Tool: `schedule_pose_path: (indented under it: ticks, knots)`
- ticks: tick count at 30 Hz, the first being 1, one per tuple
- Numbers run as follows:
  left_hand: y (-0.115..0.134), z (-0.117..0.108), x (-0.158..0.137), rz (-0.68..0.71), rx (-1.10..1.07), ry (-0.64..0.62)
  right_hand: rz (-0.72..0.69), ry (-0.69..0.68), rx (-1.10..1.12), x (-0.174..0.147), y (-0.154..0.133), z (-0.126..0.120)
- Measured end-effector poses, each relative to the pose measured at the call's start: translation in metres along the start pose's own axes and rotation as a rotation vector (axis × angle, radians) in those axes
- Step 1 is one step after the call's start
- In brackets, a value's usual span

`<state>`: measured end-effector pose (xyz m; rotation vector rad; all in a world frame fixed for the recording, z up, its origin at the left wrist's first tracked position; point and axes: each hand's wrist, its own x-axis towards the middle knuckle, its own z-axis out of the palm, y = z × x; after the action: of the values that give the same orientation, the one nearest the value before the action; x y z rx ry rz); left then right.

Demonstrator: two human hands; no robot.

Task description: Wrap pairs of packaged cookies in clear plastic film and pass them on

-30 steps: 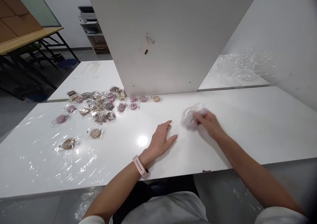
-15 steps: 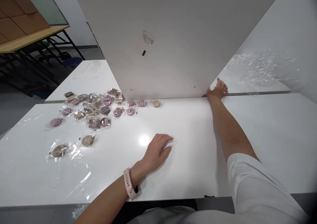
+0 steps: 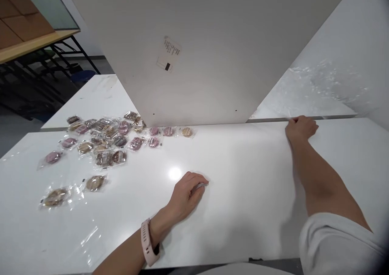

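Note:
My left hand (image 3: 187,194), with a pink band (image 3: 148,242) on the wrist, rests on the white table (image 3: 231,210). Its fingers are loosely bent, the thumb a little apart, and nothing shows in it. Farther right, my right hand (image 3: 302,128) is closed at the table's back edge, fingertips pinched on the near end of crumpled clear plastic (image 3: 328,80). Part of the plastic is blurred, and the pinch itself is partly hidden. Left of my hands lie several round cookies in clear wrappers (image 3: 109,131), pink, tan and brown, most of them heaped together.
A tall white panel (image 3: 197,64) with a small label (image 3: 169,53) stands at the table's back edge. Behind it is another white table surface (image 3: 97,96). Cardboard boxes (image 3: 27,24) stand on a wooden table at the far left. A white wall (image 3: 361,44) rises at the right.
My right hand has moved right from the panel's lower corner and closed on the plastic, whose near end now reaches the fingers. My left hand stays on the table, its thumb nearer the fingers.

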<state>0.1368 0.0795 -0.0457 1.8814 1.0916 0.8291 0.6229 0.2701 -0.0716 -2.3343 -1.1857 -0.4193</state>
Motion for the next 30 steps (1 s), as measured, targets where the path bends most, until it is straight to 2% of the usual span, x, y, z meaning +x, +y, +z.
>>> schedule_pose_path:
  ticks: [3, 6, 9, 11, 14, 16, 18, 20, 22, 24, 26, 28, 30]
  knots:
    - [-0.001, 0.001, 0.0, -0.037, -0.011, 0.013, -0.066, 0.033, -0.082, -0.07, 0.003, -0.044]
    - [-0.004, 0.002, 0.001, -0.138, -0.107, 0.032, -0.313, -0.064, -0.087, -0.18, -0.01, -0.101]
    - [-0.002, -0.001, 0.006, -0.241, -0.286, 0.077, -0.488, -0.341, 0.143, -0.295, -0.046, -0.156]
    - [0.002, -0.007, 0.008, -0.291, -0.417, 0.11, -0.578, -0.574, 0.33, -0.351, -0.08, -0.188]
    - [0.011, -0.019, 0.006, -0.356, -0.477, 0.1, -0.756, -0.935, 0.547, -0.391, -0.128, -0.235]
    - [0.016, -0.027, -0.002, -0.362, -0.363, 0.059, -0.932, -1.145, 0.663, -0.393, -0.15, -0.263]
    - [0.016, -0.034, -0.013, -0.323, -0.196, -0.009, -1.047, -1.285, 0.775, -0.385, -0.16, -0.281]
    - [0.01, -0.042, -0.026, -0.282, -0.061, -0.032, -1.001, -1.28, 0.833, -0.373, -0.158, -0.283]
    - [0.001, -0.055, -0.037, -0.29, 0.034, 0.052, -0.889, -1.089, 0.762, -0.359, -0.146, -0.265]
    - [-0.011, -0.076, -0.046, -0.345, 0.137, 0.212, -0.833, -0.842, 0.576, -0.345, -0.128, -0.233]
    - [-0.022, -0.101, -0.049, -0.385, 0.314, 0.383, -0.849, -0.693, 0.385, -0.33, -0.111, -0.196]
    - [-0.029, -0.124, -0.044, -0.366, 0.523, 0.515, -0.919, -0.657, 0.274, -0.315, -0.1, -0.165]
    - [-0.031, -0.14, -0.03, -0.322, 0.654, 0.537, -0.994, -0.658, 0.236, -0.301, -0.098, -0.144]
